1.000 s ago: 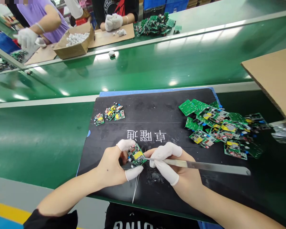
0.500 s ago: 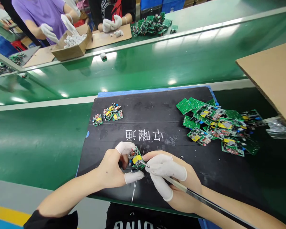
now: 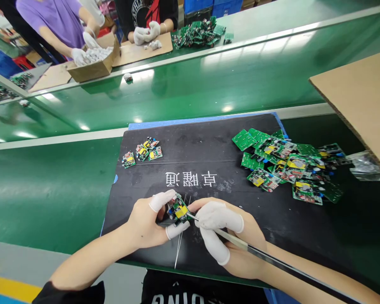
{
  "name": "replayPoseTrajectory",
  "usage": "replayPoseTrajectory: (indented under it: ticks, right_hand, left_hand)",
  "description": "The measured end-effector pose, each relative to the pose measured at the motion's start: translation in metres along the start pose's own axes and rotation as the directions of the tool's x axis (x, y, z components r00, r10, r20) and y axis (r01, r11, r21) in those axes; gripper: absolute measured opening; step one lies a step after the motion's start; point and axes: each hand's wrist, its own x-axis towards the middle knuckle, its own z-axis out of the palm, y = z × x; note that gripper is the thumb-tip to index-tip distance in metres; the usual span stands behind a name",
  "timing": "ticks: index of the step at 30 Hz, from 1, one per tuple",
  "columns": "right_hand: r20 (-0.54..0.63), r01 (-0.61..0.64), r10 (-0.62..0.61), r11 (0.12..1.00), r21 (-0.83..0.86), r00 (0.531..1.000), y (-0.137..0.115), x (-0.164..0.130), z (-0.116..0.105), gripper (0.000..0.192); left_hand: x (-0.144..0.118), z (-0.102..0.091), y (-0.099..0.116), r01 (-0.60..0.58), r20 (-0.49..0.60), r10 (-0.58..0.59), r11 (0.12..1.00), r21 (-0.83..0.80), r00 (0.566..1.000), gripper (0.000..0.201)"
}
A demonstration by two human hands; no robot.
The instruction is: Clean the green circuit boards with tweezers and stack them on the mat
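Black mat [image 3: 209,147] — left hand [image 3: 145,221] fingers pinch small green board [image 3: 178,209], yellow part; right hand [image 3: 228,240] grips probably tweezers [image 3: 272,261].

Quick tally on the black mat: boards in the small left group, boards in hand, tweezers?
Circuit boards in the small left group: 4
Circuit board held in the left hand: 1
Tweezers in the right hand: 1
Total: 6
The right-side pile overlaps too much to count.
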Motion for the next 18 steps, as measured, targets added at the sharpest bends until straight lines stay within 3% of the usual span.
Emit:
replayPoseTrajectory:
  ticks: [2, 4, 8, 11, 18]
  right_hand:
    - [0.013, -0.043, 0.044, 0.998, -0.045, 0.999, -0.003, 0.004, 0.0, 0.021]
    - [0.015, -0.103, 0.103, 0.994, -0.038, 0.995, -0.005, 0.006, 0.0, 0.019]
    - [0.036, -0.205, 0.202, 0.961, 0.188, 0.979, -0.003, 0.008, -0.001, 0.016]
    - [0.088, -0.34, 0.33, 0.877, 0.339, 0.94, -0.001, 0.009, -0.001, 0.011]
    - [0.203, -0.531, 0.5, 0.703, 0.473, 0.842, 0.001, 0.014, -0.002, 0.008]
  left_hand:
    - [0.002, -0.001, -0.001, -0.07, -0.009, 0.07, 0.997, 0.02, 0.998, 0.042]
    - [0.002, -0.001, -0.002, -0.061, 0.019, 0.061, 0.998, -0.02, 0.998, 0.044]
    - [0.001, -0.004, -0.003, 0.09, 0.151, -0.063, 0.98, -0.179, 0.987, 0.047]
    - [0.0, -0.007, -0.004, 0.14, 0.226, -0.073, 0.944, -0.299, 0.971, 0.05]
    - [0.002, -0.011, -0.005, 0.292, 0.36, -0.119, 0.83, -0.476, 0.925, 0.049]
